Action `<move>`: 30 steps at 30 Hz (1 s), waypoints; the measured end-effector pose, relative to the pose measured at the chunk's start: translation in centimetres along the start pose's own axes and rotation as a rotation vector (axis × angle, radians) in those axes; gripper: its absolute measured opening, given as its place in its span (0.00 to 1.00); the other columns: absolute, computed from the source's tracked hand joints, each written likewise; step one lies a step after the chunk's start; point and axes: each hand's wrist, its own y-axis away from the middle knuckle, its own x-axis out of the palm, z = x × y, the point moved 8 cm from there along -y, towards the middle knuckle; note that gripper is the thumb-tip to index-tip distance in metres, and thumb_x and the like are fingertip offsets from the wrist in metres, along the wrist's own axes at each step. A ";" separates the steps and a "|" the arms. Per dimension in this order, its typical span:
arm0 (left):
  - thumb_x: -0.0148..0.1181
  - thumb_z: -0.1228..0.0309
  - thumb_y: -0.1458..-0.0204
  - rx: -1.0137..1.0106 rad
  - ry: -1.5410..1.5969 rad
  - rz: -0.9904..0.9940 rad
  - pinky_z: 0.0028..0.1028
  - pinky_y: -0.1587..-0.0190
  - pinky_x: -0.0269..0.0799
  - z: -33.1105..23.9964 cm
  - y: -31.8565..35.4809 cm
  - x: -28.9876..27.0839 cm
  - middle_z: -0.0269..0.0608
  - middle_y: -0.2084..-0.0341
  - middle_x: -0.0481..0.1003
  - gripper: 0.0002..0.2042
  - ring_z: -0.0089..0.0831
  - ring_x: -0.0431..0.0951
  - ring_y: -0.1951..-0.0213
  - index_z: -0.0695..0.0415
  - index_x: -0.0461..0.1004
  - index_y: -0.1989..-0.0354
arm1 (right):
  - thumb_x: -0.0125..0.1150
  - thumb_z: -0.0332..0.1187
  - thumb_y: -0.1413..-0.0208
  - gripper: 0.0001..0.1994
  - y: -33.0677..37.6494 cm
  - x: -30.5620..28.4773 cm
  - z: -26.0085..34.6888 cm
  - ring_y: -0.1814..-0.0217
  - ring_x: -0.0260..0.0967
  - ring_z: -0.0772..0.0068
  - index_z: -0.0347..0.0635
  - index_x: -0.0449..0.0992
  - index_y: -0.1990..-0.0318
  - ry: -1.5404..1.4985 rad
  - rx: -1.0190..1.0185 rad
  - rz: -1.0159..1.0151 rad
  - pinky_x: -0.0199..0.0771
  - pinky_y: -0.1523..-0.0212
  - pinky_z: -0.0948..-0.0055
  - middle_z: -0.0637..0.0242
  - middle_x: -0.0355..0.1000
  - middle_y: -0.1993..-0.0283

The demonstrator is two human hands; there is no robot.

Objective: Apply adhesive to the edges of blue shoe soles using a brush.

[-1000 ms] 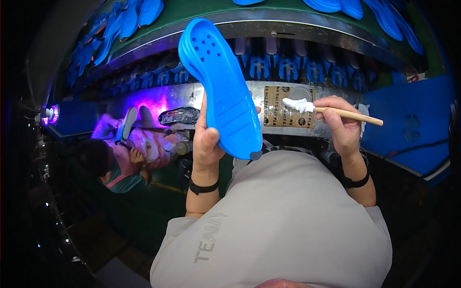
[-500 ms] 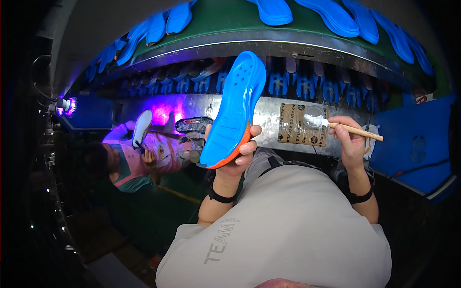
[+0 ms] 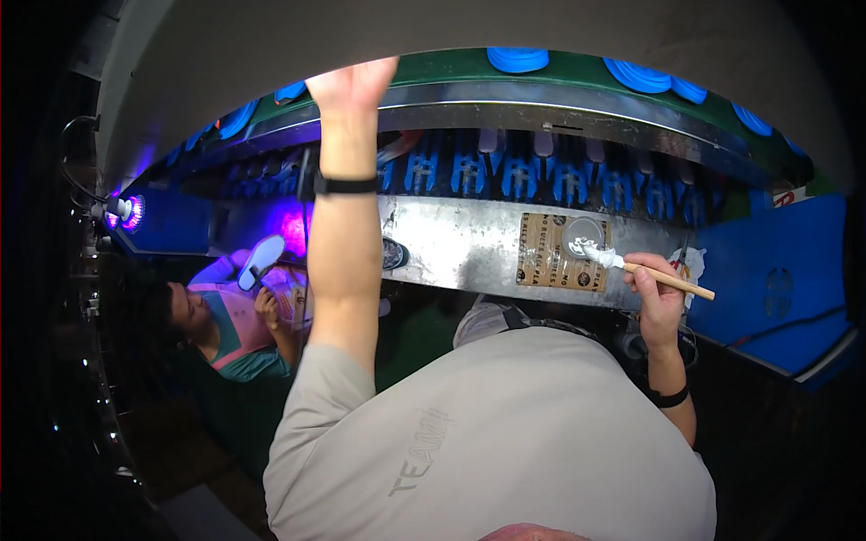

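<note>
My left arm stretches far forward, and my left hand (image 3: 352, 85) is over the green belt (image 3: 424, 68), partly under the grey hood. Its fingers are hidden by the hood's edge, so whatever they hold does not show. My right hand (image 3: 657, 287) is closed round the wooden handle of a brush (image 3: 686, 285). The brush's white-coated head lies at the near right rim of a small round dish (image 3: 585, 233) with white paste in it. Under the dish is a piece of printed brown cardboard (image 3: 536, 263) on the metal bench (image 3: 451, 236).
Blue shoe soles (image 3: 518, 59) lie along the belt under the grey hood (image 3: 505, 22). Below the belt hang several blue clamp-like parts (image 3: 519, 171). At left, a co-worker (image 3: 221, 316) holds a pale sole near a purple lamp (image 3: 133, 213). A blue panel (image 3: 767, 279) stands at right.
My left hand has moved from above the bench forward to the belt; the blue and orange sole it held no longer shows. My right hand still holds the brush, slightly lower.
</note>
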 end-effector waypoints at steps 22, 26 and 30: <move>0.47 0.49 0.31 -0.504 -0.523 -1.049 0.35 0.54 0.87 -7.4 1.5 -16.7 0.74 0.47 0.71 0.38 0.52 0.83 0.55 0.84 0.55 0.37 | 0.63 0.30 0.38 0.08 -1.9 1.6 -4.7 0.62 0.76 0.76 0.36 0.82 0.55 0.353 0.074 0.132 0.75 0.57 0.75 0.65 0.80 0.63; 0.48 0.55 0.31 -0.358 -0.411 -1.076 0.38 0.53 0.88 -5.8 -0.2 -19.1 0.71 0.48 0.72 0.30 0.54 0.82 0.54 0.80 0.59 0.42 | 0.63 0.30 0.38 0.09 -1.9 1.7 -4.2 0.61 0.77 0.73 0.36 0.82 0.55 0.386 0.044 0.125 0.76 0.57 0.73 0.63 0.81 0.62; 0.52 0.67 0.33 -0.113 -0.830 -1.202 0.41 0.54 0.88 -5.0 -0.8 -16.9 0.70 0.51 0.73 0.20 0.56 0.83 0.54 0.78 0.62 0.48 | 0.64 0.31 0.38 0.09 -2.3 0.8 -5.4 0.60 0.79 0.70 0.36 0.82 0.55 0.409 0.046 0.105 0.76 0.56 0.72 0.60 0.82 0.61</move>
